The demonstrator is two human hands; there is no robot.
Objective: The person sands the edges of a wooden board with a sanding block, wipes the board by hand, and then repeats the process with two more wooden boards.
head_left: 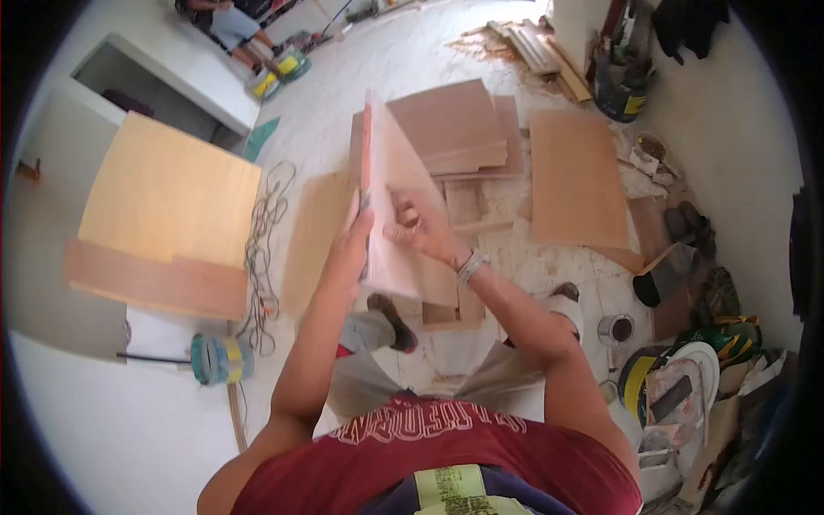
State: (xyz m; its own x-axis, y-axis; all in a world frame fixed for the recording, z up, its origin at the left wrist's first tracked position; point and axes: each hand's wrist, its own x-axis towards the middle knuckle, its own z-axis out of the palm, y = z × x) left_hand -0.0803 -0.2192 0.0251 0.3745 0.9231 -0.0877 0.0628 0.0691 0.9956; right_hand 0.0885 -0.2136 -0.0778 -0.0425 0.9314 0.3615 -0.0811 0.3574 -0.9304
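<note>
A pale wooden panel [395,172] is tilted up on edge in front of me, its reddish narrow edge facing my left side. My left hand [352,240] is closed along that edge, beside a dark strip that is partly hidden. Against the panel's broad face, my right hand [421,227] has its fingers curled; the image is blurred there. A metal-coloured band [473,266] circles the right wrist. Behind the panel lies a stack of brown boards [451,124].
More sheets lie on the floor at right [579,176] and lean at left [172,184]. A tangled cable [268,249] runs beside a bucket [221,359]. Tubs, shoes and a paint can [614,330] line the right wall. Another person [232,30] sits at the far left.
</note>
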